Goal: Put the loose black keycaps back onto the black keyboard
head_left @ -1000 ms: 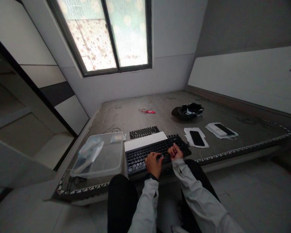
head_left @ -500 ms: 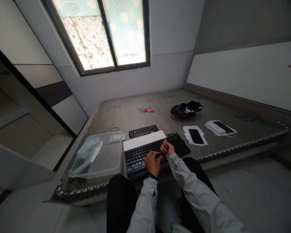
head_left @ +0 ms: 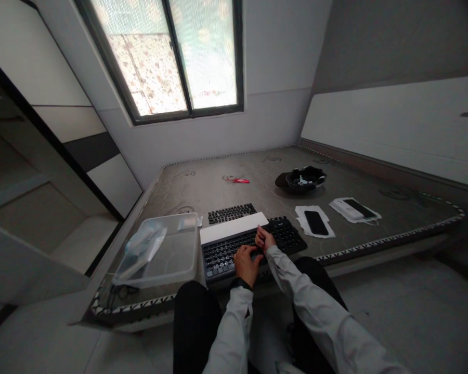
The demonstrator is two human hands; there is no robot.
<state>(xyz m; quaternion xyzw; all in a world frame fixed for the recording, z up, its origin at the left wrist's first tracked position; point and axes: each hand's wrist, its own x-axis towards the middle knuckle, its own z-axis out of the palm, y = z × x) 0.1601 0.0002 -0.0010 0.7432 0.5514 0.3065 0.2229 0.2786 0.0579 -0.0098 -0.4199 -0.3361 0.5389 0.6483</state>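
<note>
Lying lower middle in the frame, just right of the clear tub (head_left: 159,249), the dark keyboard (head_left: 288,236) ran left to right. Your left hand (head_left: 246,262) rested palm-down mid-keys, fingers loosely curled. Your right hand (head_left: 264,238), just beyond, bunched its fingertips on a key; you couldn't tell if they pinched anything.

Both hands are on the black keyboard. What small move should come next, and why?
Probably a short, straight pull upward with the right hand, while the left hand presses the keyboard down. The right fingers look bunched, as if pinching something in the middle rows; the left lies on the board beside them.
</note>
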